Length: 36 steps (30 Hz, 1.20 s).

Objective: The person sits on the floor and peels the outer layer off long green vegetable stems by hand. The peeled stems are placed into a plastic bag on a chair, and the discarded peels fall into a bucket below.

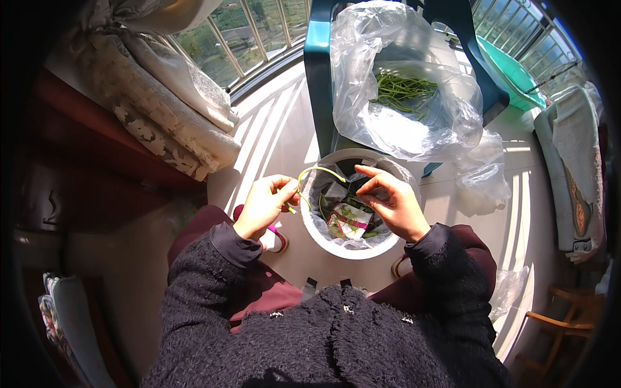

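Note:
My left hand point(267, 203) pinches a curved green stem point(310, 170) between thumb and fingers, left of the bin's rim. The stem arches over the rim towards my right hand, and short green pieces stick out below the left fingers. My right hand point(395, 201) hovers above the right side of the bin with its fingers apart; I see nothing held in it. Between my knees stands a round white waste bin point(335, 250) with a clear plastic liner. Inside it lie green scraps and a crumpled printed wrapper point(350, 220).
Beyond the bin, a dark green plastic chair point(318, 77) bears an open clear plastic bag point(354, 111) with long green beans or stems point(405, 92). A curtain point(165, 116) and red-brown cabinet point(97, 140) are at left. At right are a turquoise basin point(509, 77) and wooden stool point(558, 320).

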Each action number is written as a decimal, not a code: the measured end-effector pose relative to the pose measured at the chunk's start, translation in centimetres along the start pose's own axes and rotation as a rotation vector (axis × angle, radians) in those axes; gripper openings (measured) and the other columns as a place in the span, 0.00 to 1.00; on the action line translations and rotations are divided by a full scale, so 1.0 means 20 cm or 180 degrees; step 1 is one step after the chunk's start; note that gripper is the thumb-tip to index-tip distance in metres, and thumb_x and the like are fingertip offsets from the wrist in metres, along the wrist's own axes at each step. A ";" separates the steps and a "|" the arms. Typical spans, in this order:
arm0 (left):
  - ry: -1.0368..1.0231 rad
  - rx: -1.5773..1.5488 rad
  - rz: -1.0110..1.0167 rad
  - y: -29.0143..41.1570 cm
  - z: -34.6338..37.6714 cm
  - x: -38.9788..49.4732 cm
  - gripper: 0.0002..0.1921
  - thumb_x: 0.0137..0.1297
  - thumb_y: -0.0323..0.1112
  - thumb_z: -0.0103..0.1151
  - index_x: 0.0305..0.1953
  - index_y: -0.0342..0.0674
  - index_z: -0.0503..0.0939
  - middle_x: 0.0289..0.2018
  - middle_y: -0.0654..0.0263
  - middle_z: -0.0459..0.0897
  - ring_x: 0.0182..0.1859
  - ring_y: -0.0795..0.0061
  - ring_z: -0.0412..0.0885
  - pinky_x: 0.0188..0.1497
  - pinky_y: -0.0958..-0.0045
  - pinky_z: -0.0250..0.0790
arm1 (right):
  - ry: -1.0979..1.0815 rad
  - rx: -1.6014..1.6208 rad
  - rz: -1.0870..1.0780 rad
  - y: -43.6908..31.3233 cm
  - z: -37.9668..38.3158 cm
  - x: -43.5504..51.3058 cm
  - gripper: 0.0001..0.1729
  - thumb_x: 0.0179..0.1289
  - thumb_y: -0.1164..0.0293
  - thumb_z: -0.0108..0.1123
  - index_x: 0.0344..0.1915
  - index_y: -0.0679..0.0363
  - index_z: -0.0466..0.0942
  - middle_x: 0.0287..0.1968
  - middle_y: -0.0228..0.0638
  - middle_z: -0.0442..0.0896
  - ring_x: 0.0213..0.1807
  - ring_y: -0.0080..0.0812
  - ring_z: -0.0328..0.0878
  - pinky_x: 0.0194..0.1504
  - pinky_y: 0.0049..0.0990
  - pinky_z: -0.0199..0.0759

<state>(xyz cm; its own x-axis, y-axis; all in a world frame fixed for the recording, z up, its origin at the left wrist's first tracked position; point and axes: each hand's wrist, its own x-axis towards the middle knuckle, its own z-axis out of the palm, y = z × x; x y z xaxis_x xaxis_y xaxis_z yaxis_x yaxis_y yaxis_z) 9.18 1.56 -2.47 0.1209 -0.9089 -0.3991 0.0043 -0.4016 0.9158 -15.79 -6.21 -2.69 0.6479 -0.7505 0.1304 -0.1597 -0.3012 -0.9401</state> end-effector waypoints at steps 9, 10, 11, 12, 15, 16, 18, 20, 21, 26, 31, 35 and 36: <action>-0.0198 0.0008 -0.0111 0.02 0.01 -0.01 0.12 0.65 0.38 0.54 0.41 0.34 0.77 0.27 0.68 0.80 0.30 0.83 0.77 0.31 0.81 0.67 | 0.0431 -0.0051 -0.0150 0.01 0.05 0.04 0.07 0.56 0.82 0.57 0.36 0.65 0.77 0.33 0.37 0.83 0.36 0.26 0.82 0.38 0.20 0.72; -0.0186 -0.0019 -0.0113 0.01 0.00 -0.01 0.12 0.65 0.37 0.54 0.41 0.33 0.77 0.27 0.67 0.80 0.30 0.82 0.77 0.32 0.80 0.68 | 0.0584 -0.0156 -0.0139 0.01 0.04 0.04 0.06 0.56 0.82 0.57 0.36 0.66 0.77 0.34 0.36 0.84 0.36 0.23 0.81 0.38 0.19 0.72; -0.0182 0.0032 -0.0104 0.01 -0.01 -0.01 0.12 0.65 0.37 0.54 0.41 0.33 0.77 0.27 0.67 0.80 0.30 0.82 0.77 0.32 0.80 0.68 | 0.0673 0.0203 -0.0050 0.01 0.04 0.04 0.06 0.57 0.83 0.56 0.36 0.66 0.76 0.35 0.37 0.84 0.38 0.23 0.81 0.41 0.20 0.72; -0.0178 0.0047 -0.0087 0.00 -0.02 0.00 0.12 0.65 0.37 0.54 0.41 0.33 0.77 0.27 0.67 0.80 0.30 0.82 0.77 0.31 0.80 0.68 | 0.0809 0.0562 0.0012 0.01 0.03 0.04 0.06 0.57 0.83 0.56 0.36 0.67 0.76 0.35 0.37 0.84 0.39 0.23 0.80 0.43 0.20 0.72; -0.0108 0.0171 0.0078 -0.01 -0.03 0.00 0.12 0.65 0.36 0.54 0.40 0.32 0.77 0.26 0.67 0.80 0.29 0.82 0.77 0.31 0.79 0.69 | 0.1017 0.1392 0.0082 0.00 0.00 0.03 0.06 0.58 0.84 0.55 0.38 0.69 0.74 0.37 0.42 0.83 0.41 0.26 0.80 0.48 0.22 0.71; -0.0075 0.0228 0.0152 -0.02 -0.04 0.00 0.11 0.64 0.36 0.54 0.39 0.32 0.77 0.26 0.67 0.80 0.29 0.82 0.77 0.31 0.79 0.69 | 0.1001 0.1623 0.0117 0.00 -0.02 0.03 0.07 0.58 0.83 0.56 0.38 0.69 0.74 0.37 0.42 0.83 0.40 0.26 0.80 0.47 0.22 0.71; 0.0034 0.0421 0.0337 -0.02 -0.04 0.01 0.11 0.64 0.35 0.54 0.39 0.32 0.78 0.26 0.66 0.80 0.29 0.82 0.77 0.30 0.79 0.69 | 0.0981 0.1895 0.0208 0.00 -0.03 0.02 0.08 0.57 0.82 0.58 0.38 0.69 0.74 0.37 0.43 0.83 0.40 0.26 0.80 0.47 0.21 0.71; 0.0108 0.0536 0.0428 -0.02 -0.03 0.01 0.11 0.64 0.35 0.54 0.38 0.33 0.78 0.26 0.68 0.80 0.29 0.83 0.77 0.30 0.80 0.68 | 0.0990 0.1986 0.0325 0.01 -0.04 0.01 0.08 0.56 0.82 0.59 0.38 0.69 0.74 0.37 0.43 0.83 0.39 0.26 0.81 0.46 0.21 0.72; 0.0134 0.0556 0.0433 -0.02 -0.03 0.01 0.10 0.64 0.35 0.54 0.38 0.34 0.78 0.26 0.69 0.79 0.29 0.84 0.76 0.30 0.81 0.67 | 0.0935 0.2002 0.0340 0.01 -0.04 0.01 0.09 0.56 0.81 0.60 0.38 0.68 0.75 0.37 0.42 0.83 0.39 0.26 0.81 0.46 0.21 0.72; 0.0208 0.0781 0.0620 0.01 0.01 0.00 0.09 0.64 0.35 0.54 0.38 0.35 0.78 0.25 0.70 0.79 0.29 0.84 0.76 0.30 0.81 0.67 | 0.0598 0.1661 0.0640 0.08 -0.05 0.00 0.09 0.56 0.79 0.61 0.38 0.67 0.74 0.37 0.41 0.83 0.38 0.24 0.80 0.44 0.19 0.72; 0.0550 0.0310 0.0804 0.14 -0.13 -0.05 0.11 0.64 0.37 0.56 0.38 0.34 0.78 0.26 0.70 0.80 0.29 0.85 0.77 0.31 0.82 0.67 | 0.0145 -0.0306 0.1001 0.14 -0.02 -0.02 0.11 0.52 0.81 0.60 0.38 0.65 0.76 0.31 0.35 0.83 0.34 0.25 0.80 0.38 0.19 0.70; 0.2200 -0.0440 0.1383 0.19 -0.65 -0.31 0.10 0.63 0.38 0.57 0.36 0.37 0.78 0.24 0.72 0.78 0.27 0.86 0.75 0.31 0.83 0.67 | -0.0042 -0.0800 0.0798 0.15 0.01 -0.04 0.08 0.50 0.82 0.60 0.33 0.66 0.76 0.39 0.40 0.82 0.37 0.30 0.81 0.42 0.22 0.71; 0.2668 -0.0415 0.1281 0.14 -0.76 -0.42 0.10 0.63 0.39 0.57 0.35 0.38 0.78 0.24 0.73 0.78 0.27 0.86 0.75 0.30 0.84 0.66 | -0.0157 -0.0810 0.0678 0.15 0.01 -0.04 0.08 0.50 0.83 0.59 0.33 0.67 0.75 0.40 0.40 0.81 0.38 0.29 0.80 0.43 0.22 0.70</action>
<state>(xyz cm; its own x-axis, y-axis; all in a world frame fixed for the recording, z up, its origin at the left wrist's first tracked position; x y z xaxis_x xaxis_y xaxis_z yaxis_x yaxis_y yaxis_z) 23.20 9.74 4.02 0.8129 -0.5788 0.0645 -0.0882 -0.0128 0.9960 -16.67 -6.32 -5.70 0.6141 -0.7850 -0.0819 -0.4724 -0.2825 -0.8349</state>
